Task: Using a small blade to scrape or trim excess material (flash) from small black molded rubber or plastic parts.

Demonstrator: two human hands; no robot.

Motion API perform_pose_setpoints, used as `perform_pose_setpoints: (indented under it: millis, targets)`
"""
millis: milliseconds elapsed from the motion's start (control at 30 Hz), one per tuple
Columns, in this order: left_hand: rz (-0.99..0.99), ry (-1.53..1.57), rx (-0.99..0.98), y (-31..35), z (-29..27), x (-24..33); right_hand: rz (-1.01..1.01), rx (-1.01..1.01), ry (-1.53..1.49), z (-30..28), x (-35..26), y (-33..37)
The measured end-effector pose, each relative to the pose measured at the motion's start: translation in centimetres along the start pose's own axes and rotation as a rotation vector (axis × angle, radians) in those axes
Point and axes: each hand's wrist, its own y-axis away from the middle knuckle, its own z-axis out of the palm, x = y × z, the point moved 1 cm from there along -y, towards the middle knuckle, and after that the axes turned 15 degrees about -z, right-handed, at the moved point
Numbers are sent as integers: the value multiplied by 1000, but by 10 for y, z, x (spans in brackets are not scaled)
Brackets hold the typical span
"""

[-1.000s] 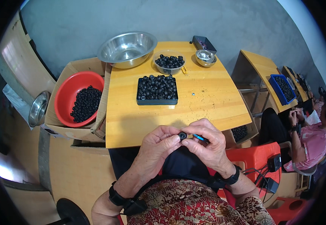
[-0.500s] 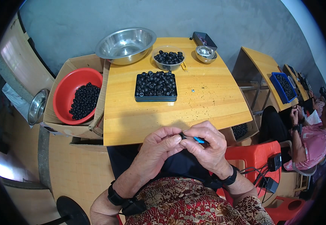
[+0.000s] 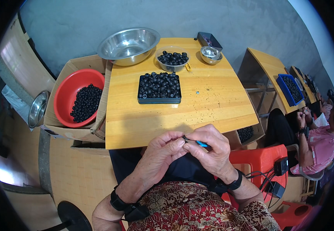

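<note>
Just past the table's near edge, my left hand pinches a small round black part between thumb and fingertips. My right hand is closed around a slim tool with a blue piece; its tip meets the black part and is hidden by my fingers. On the table beyond lies a black tray heaped with similar black rounded parts. Behind it, a clear plastic bowl holds more of them.
A large steel basin, small metal bowls and a dark box stand at the back. Left, a red tub of black parts sits in a cardboard box. A red stool and a seated co-worker are at right.
My right hand has shifted slightly left toward the pinched part, and its thumb has moved with it. My left hand stays nearly in place, still holding the black part.
</note>
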Motion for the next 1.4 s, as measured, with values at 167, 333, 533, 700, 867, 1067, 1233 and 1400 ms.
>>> perform_pose_setpoints:
  millis: [167,333,533,700,867,1067,1233,1400]
  targets:
    - [42,-31,33,-3,-2,-1,184,41,-26,-6,-1,-6]
    - [39,-26,50,-3,1,0,76,28,76,-20,-1,-6]
    - [56,-7,8,-4,-4,-2,-119,-20,212,-18,0,-1]
    - [41,-6,8,-1,1,0,-164,8,247,-14,-3,0]
    - [36,-50,20,-4,1,-4,8,73,139,-12,0,3]
    - [57,-48,31,-4,5,-5,43,-8,-60,-9,3,3]
    - [30,-9,4,-2,6,-6,-12,-24,20,-10,1,6]
    - [35,24,-13,-2,7,-5,11,21,21,-9,1,5]
